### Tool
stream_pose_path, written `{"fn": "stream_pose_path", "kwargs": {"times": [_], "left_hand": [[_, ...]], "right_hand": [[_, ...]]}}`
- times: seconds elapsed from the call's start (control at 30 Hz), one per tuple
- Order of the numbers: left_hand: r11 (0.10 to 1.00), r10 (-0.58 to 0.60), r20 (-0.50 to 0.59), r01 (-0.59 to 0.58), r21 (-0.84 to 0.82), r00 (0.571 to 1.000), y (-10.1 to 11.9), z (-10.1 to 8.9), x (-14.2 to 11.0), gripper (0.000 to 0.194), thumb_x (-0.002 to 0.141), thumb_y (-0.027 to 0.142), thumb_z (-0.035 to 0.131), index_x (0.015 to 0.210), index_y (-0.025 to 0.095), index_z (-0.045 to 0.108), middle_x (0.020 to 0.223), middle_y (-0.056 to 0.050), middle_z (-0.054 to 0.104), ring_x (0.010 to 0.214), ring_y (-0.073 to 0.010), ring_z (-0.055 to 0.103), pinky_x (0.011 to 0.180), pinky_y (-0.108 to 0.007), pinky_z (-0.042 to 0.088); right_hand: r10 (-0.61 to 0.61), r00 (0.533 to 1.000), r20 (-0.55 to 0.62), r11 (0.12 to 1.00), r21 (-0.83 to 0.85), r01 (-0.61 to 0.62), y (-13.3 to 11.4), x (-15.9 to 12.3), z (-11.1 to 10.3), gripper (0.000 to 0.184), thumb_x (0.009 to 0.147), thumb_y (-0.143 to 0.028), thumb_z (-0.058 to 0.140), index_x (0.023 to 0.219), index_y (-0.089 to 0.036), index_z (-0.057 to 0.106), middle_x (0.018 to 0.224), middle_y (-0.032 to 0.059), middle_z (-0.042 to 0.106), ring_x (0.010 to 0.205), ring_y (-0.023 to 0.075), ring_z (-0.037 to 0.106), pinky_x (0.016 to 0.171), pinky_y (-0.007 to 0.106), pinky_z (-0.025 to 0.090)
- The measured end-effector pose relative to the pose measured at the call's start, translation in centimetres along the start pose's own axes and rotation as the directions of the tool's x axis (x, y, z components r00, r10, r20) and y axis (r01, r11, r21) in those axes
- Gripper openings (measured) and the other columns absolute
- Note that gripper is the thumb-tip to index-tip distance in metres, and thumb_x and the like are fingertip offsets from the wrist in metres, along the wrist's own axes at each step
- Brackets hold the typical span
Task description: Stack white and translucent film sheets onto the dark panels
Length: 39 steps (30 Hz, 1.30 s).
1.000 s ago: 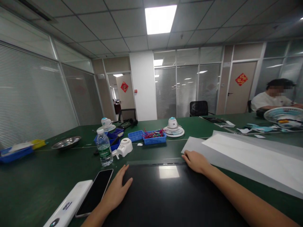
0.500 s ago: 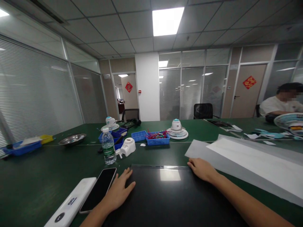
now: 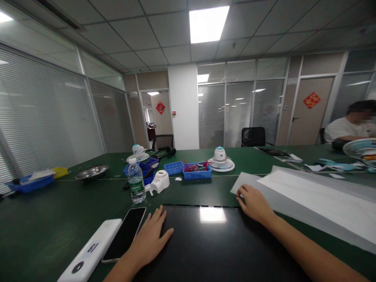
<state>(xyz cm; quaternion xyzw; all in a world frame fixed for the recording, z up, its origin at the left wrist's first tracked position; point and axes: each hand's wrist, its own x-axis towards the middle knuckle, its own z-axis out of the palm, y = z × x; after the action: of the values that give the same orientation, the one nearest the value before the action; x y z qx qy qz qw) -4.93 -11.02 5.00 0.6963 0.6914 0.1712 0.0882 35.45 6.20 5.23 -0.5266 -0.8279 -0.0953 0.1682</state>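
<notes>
A flat, glossy black panel [image 3: 205,243] lies before me, a ceiling light mirrored near its far edge. My left hand [image 3: 149,239] rests over its left edge, fingers stretched out and thumb spread, holding nothing. At the far right corner is my right hand [image 3: 253,201], its fingers bent and the thumb apart from them. No object shows between those fingers, which are close to the white sheets [image 3: 311,199]. Left of my left hand lie a dark-screened phone [image 3: 126,233] and a long white device [image 3: 92,248] with a number on it.
A water bottle [image 3: 136,182] stands beyond the phone, beside a white plastic housing [image 3: 160,181]. Farther back are a blue tray [image 3: 197,175] of wired parts, a fan-like white unit [image 3: 220,160] and a metal dish [image 3: 92,172]. Another person [image 3: 348,127] sits at the far right.
My right hand has shifted slightly right and up from the panel's corner, its thumb now parted from the fingers. The pale strip along the panel's far edge now looks dark. My left hand stays spread.
</notes>
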Motion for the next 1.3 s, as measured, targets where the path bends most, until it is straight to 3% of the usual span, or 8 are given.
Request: {"fn": "stream_pose_path", "kwargs": {"times": [0.17,0.43,0.6,0.73,0.87,1.03,1.17,1.3], "left_hand": [[0.986,0.164,0.118,-0.159,-0.048,0.979,0.8,-0.6,-0.6,0.064,0.093,0.065,0.044,0.152,0.042,0.032,0.166,0.001,0.018,0.153,-0.0284,0.011,0.122,-0.059,0.01],[0.987,0.162,0.109,-0.159,-0.035,0.981,0.3,-0.1,-0.3,0.066,0.091,0.066,0.047,0.151,0.038,0.037,0.165,-0.003,0.022,0.153,-0.0312,0.013,0.122,-0.058,0.012],[0.992,0.123,0.061,-0.122,-0.023,0.991,0.0,0.3,0.0,0.071,0.089,0.07,0.048,0.15,0.034,0.04,0.164,-0.005,0.025,0.152,-0.032,0.013,0.122,-0.058,0.014],[0.993,0.094,0.005,-0.093,-0.069,0.996,0.0,1.4,0.5,0.067,0.094,0.067,0.04,0.147,0.027,0.047,0.162,-0.008,0.03,0.152,-0.0302,0.016,0.122,-0.057,0.015],[0.995,0.062,-0.019,-0.063,-0.078,0.998,0.3,2.3,1.0,0.07,0.1,0.061,0.027,0.15,0.015,0.044,0.161,-0.013,0.031,0.151,-0.0279,0.019,0.123,-0.054,0.017],[0.99,0.136,-0.025,-0.137,-0.038,0.99,0.0,2.7,1.1,0.069,0.093,0.053,0.052,0.152,0.019,0.039,0.162,-0.012,0.028,0.151,-0.0305,0.018,0.122,-0.055,0.016],[0.985,0.173,0.033,-0.173,-0.024,0.984,-0.8,2.4,1.2,0.057,0.094,0.041,0.054,0.149,0.026,0.046,0.163,-0.009,0.025,0.151,-0.0321,0.015,0.121,-0.059,0.014],[0.979,0.202,0.103,-0.199,-0.045,0.974,-1.1,1.8,1.1,0.054,0.096,0.034,0.051,0.149,0.031,0.044,0.164,-0.005,0.02,0.151,-0.032,0.011,0.12,-0.061,0.011]], "right_hand": [[0.191,0.981,0.025,0.98,-0.063,-0.189,5.8,-0.9,0.5,0.058,0.089,-0.053,0.054,0.132,-0.015,0.057,0.146,0.0214,0.043,0.135,0.0401,0.039,0.106,0.056,0.032],[0.125,0.983,0.136,0.99,-0.076,-0.116,6.4,-2.0,-1.2,0.039,0.098,-0.049,0.051,0.108,-0.015,0.066,0.112,0.0093,0.067,0.106,0.0203,0.061,0.1,0.044,0.044],[0.014,0.995,0.094,0.996,-0.085,-0.006,1.6,-4.0,-4.7,0.046,0.104,-0.034,0.028,0.1,-0.014,0.069,0.103,0.017,0.07,0.097,0.0237,0.064,0.088,0.037,0.044],[-0.233,0.958,0.169,0.972,0.013,0.234,-5.1,-8.1,-5.9,0.04,0.103,-0.034,0.033,0.096,-0.021,0.071,0.094,0.0072,0.072,0.09,0.0195,0.066,0.084,0.031,0.045],[-0.47,0.875,0.117,0.881,0.128,0.456,-11.6,-11.6,-3.9,0.023,0.094,-0.044,0.055,0.101,-0.026,0.068,0.107,0.0008,0.072,0.098,0.0216,0.065,0.084,0.031,0.048],[-0.712,0.681,-0.168,0.648,0.216,0.731,-15.0,-12.5,-1.1,0.035,0.097,-0.046,0.052,0.127,-0.028,0.06,0.126,0.0,0.068,0.11,0.0185,0.065,0.087,0.027,0.052],[-0.481,0.874,-0.074,0.822,0.311,0.478,-10.1,-10.6,-3.8,0.056,0.098,-0.05,0.047,0.15,-0.03,0.041,0.151,0.0046,0.047,0.135,0.0188,0.048,0.113,0.034,0.04],[0.011,1.0,-0.024,0.998,0.062,-0.009,1.9,-8.1,-5.9,0.052,0.099,-0.043,0.039,0.146,-0.023,0.049,0.153,0.0076,0.044,0.142,0.0223,0.039,0.119,0.042,0.029]]}}
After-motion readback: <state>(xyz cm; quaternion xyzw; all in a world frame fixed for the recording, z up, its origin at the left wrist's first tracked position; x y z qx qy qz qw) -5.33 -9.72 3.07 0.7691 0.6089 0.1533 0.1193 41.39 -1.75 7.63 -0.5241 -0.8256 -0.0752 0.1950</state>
